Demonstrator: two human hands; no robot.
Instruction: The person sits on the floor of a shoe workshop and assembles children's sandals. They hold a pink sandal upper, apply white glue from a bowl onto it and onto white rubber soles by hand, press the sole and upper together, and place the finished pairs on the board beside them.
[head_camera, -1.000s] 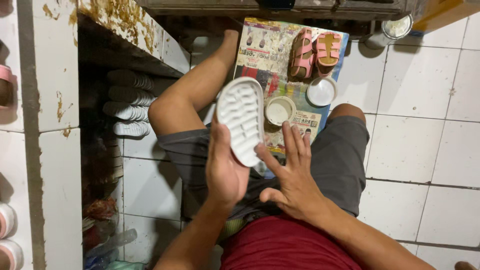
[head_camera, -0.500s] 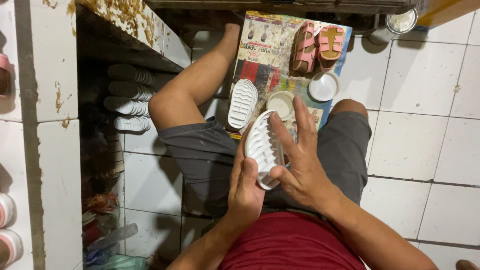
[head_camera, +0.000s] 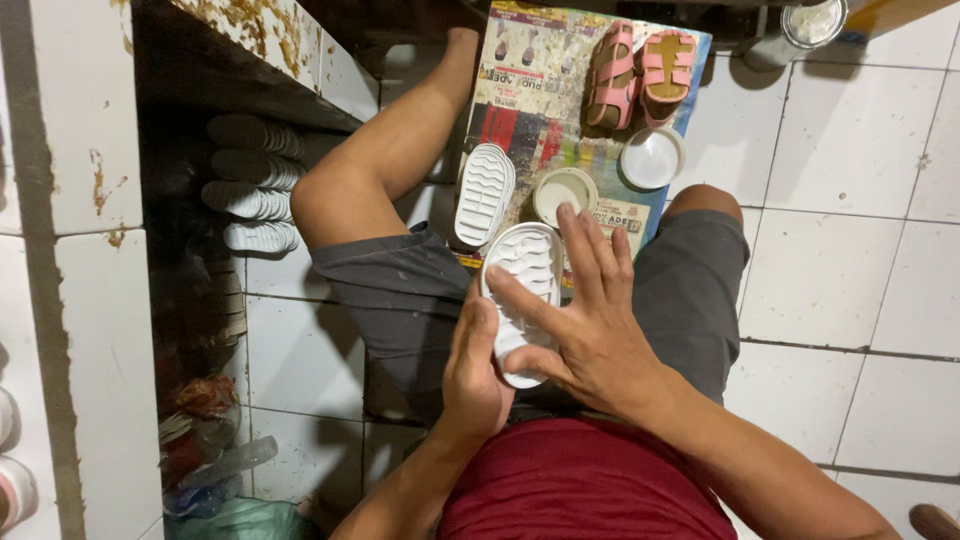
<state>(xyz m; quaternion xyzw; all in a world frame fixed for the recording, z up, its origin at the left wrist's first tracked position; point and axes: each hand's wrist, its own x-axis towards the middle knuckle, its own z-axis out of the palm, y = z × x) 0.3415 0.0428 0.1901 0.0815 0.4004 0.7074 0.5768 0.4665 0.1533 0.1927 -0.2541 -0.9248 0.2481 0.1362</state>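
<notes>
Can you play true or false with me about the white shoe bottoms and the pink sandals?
1. Both hands, left hand and right hand, touch one white sole. True.
2. A second white sole lies on the printed paper. True.
3. The pink sandals are on the person's feet. False: they sit on the paper.
4. The held sole is black. False: it is white.
</notes>
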